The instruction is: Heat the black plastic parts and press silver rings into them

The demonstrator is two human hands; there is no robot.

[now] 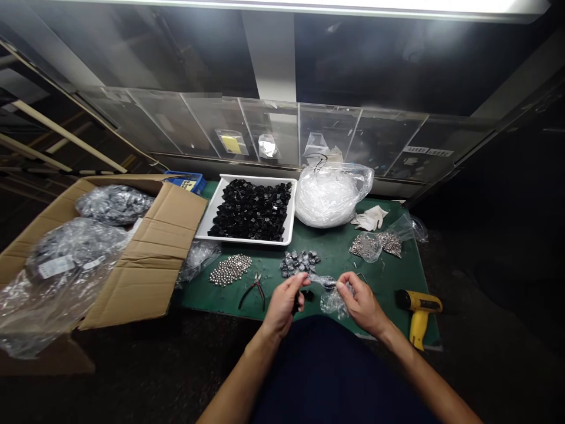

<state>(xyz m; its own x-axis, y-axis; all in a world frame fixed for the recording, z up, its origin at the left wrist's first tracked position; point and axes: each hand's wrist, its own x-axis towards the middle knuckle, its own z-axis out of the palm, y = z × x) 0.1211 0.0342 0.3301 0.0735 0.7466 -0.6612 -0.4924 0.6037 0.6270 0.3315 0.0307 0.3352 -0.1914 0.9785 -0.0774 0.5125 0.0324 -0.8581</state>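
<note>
My left hand point(286, 299) pinches one end of a small clear plastic bag point(324, 281), and a black piece shows under its fingers. The other end of the bag is in the closed fingers of my right hand point(359, 300). Something dark lies inside the bag. Crumpled clear plastic point(334, 301) is below the bag, beside my right hand. Just beyond my left hand is a pile of small wrapped dark pieces point(300, 262). A black piece point(308, 295) sits between the hands.
On the green table point(273, 303) are a white tray point(214, 206) of black pieces, steel balls point(230, 270), pliers point(253, 291), a large plastic bag point(326, 197), a glove point(371, 218), bagged metal parts point(366, 246) and a yellow heat gun point(421, 312). An open carton point(152, 259) stands left.
</note>
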